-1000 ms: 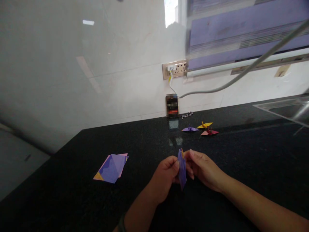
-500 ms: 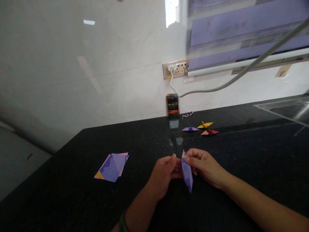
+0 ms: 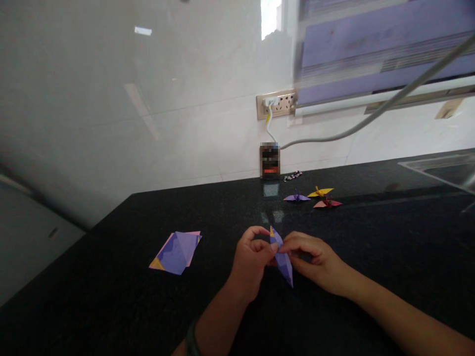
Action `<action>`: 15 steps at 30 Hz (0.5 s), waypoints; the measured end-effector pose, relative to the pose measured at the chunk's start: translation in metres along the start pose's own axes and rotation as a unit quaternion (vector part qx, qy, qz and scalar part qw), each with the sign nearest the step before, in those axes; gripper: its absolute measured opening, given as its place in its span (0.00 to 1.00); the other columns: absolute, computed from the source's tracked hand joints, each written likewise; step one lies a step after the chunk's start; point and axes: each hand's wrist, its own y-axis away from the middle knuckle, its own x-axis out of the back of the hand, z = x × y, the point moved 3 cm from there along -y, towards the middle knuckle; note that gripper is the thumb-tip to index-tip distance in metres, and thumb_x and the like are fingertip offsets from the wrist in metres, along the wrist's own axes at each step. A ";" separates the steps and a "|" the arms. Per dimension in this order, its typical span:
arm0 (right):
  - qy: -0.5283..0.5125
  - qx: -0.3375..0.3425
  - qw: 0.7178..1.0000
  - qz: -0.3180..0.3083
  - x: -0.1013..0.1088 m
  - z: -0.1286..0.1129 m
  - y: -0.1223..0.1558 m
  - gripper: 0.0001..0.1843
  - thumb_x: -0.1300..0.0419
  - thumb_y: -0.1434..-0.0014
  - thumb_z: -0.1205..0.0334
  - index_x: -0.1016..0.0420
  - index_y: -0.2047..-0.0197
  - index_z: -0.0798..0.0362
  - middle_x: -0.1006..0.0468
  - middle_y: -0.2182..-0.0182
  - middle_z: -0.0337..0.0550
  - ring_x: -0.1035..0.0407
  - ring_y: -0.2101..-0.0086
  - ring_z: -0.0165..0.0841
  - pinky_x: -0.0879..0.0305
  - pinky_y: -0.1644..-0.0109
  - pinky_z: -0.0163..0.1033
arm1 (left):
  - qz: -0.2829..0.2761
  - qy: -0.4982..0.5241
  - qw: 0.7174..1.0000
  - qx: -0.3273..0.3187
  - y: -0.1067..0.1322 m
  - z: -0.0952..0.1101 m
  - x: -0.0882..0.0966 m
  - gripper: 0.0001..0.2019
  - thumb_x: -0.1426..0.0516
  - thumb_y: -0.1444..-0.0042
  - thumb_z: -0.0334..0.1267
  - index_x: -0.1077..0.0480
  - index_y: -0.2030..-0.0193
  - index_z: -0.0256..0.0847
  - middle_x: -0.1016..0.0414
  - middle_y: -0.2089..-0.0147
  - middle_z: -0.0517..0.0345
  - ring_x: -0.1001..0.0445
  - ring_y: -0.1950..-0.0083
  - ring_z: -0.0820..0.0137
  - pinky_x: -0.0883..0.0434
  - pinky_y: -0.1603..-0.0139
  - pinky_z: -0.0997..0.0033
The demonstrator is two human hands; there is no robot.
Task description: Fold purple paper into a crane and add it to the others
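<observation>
A narrow folded piece of purple origami paper, with an orange patch near its upper tip, is held between my hands above the dark counter. My left hand pinches its upper left side, thumb on the near face and index finger curled by the tip. From the other side my right hand grips the paper's right edge with its fingertips. Parts of the fingers behind the paper are hidden. Beyond my hands sit a purple paper crane, a yellow paper crane and a red paper crane.
Purple and pink paper sheets lie stacked at the left of the black countertop. A pixelated dark box leans at the wall beside a beaded string. A grey cable runs to the right, below a wall socket.
My left thumb has come onto the paper's near face, and my right fingers have shifted down from its tip. The paper leans more to the left at its top. The view has moved slightly.
</observation>
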 end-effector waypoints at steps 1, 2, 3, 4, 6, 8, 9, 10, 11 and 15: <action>0.009 0.005 1.000 0.004 0.001 0.000 0.000 0.09 0.46 0.46 0.69 0.29 0.62 0.51 0.30 0.67 0.43 0.34 0.67 0.30 0.38 0.65 0.35 | -0.009 -0.007 1.000 0.001 0.000 0.000 0.000 0.09 0.41 0.56 0.31 0.37 0.67 0.37 0.30 0.79 0.63 0.32 0.78 0.76 0.34 0.74 0.76; 0.015 0.005 1.000 0.009 0.001 0.000 -0.001 0.09 0.46 0.46 0.70 0.29 0.62 0.51 0.29 0.68 0.42 0.34 0.68 0.30 0.37 0.65 0.35 | -0.019 -0.015 1.000 0.004 -0.001 0.000 0.000 0.07 0.41 0.56 0.31 0.35 0.69 0.35 0.29 0.77 0.61 0.31 0.76 0.76 0.34 0.73 0.75; 0.020 0.004 1.000 0.013 0.001 0.001 -0.001 0.09 0.45 0.47 0.70 0.29 0.63 0.51 0.29 0.69 0.42 0.34 0.69 0.30 0.37 0.65 0.35 | -0.030 -0.024 0.999 0.009 -0.001 0.000 0.001 0.05 0.42 0.56 0.31 0.33 0.70 0.34 0.28 0.76 0.59 0.30 0.74 0.75 0.33 0.71 0.75; 0.023 0.004 1.000 0.017 0.002 0.001 -0.001 0.09 0.45 0.47 0.71 0.29 0.64 0.51 0.29 0.69 0.42 0.33 0.69 0.30 0.37 0.65 0.35 | -0.045 -0.032 0.998 0.015 -0.002 0.001 0.002 0.04 0.42 0.55 0.31 0.32 0.70 0.34 0.28 0.74 0.57 0.30 0.73 0.74 0.33 0.69 0.74; 0.024 0.003 0.999 0.026 0.003 0.003 -0.001 0.09 0.45 0.48 0.71 0.28 0.64 0.52 0.28 0.69 0.42 0.33 0.69 0.30 0.37 0.66 0.35 | -0.080 -0.049 0.995 0.024 -0.002 0.002 0.004 0.05 0.44 0.55 0.29 0.30 0.69 0.33 0.27 0.73 0.56 0.29 0.70 0.72 0.32 0.65 0.70; 0.019 0.002 0.999 0.036 0.005 0.005 -0.001 0.09 0.45 0.48 0.72 0.28 0.65 0.52 0.27 0.68 0.42 0.33 0.68 0.30 0.37 0.66 0.35 | -0.108 -0.075 0.991 0.011 -0.003 0.004 0.006 0.07 0.44 0.57 0.26 0.29 0.69 0.33 0.27 0.73 0.55 0.28 0.69 0.71 0.33 0.62 0.68; 0.017 0.001 0.999 0.040 0.006 0.005 -0.001 0.09 0.45 0.48 0.72 0.28 0.65 0.52 0.27 0.68 0.42 0.33 0.68 0.30 0.37 0.66 0.35 | -0.118 -0.094 0.989 -0.004 -0.003 0.006 0.007 0.08 0.44 0.58 0.25 0.28 0.69 0.33 0.27 0.72 0.55 0.28 0.68 0.70 0.33 0.61 0.68; 0.014 0.001 0.999 0.042 0.007 0.006 -0.001 0.09 0.45 0.48 0.72 0.27 0.65 0.52 0.27 0.68 0.42 0.32 0.68 0.30 0.37 0.65 0.35 | -0.123 -0.116 0.985 -0.024 -0.003 0.007 0.008 0.08 0.44 0.58 0.25 0.28 0.68 0.34 0.27 0.70 0.54 0.28 0.67 0.70 0.33 0.61 0.68; 0.012 0.002 0.999 0.044 0.008 0.006 -0.001 0.09 0.44 0.48 0.72 0.27 0.65 0.51 0.27 0.69 0.42 0.32 0.68 0.30 0.36 0.65 0.36 | -0.123 -0.141 0.981 -0.048 -0.003 0.007 0.008 0.08 0.43 0.59 0.25 0.28 0.68 0.34 0.27 0.69 0.54 0.29 0.66 0.70 0.32 0.61 0.68; 0.004 -0.005 0.999 0.048 0.008 0.006 -0.001 0.08 0.43 0.48 0.68 0.26 0.64 0.50 0.26 0.69 0.42 0.32 0.68 0.31 0.36 0.65 0.37 | -0.101 -0.217 0.962 -0.130 -0.001 0.009 0.007 0.06 0.42 0.56 0.30 0.28 0.68 0.36 0.29 0.64 0.52 0.29 0.64 0.68 0.31 0.61 0.69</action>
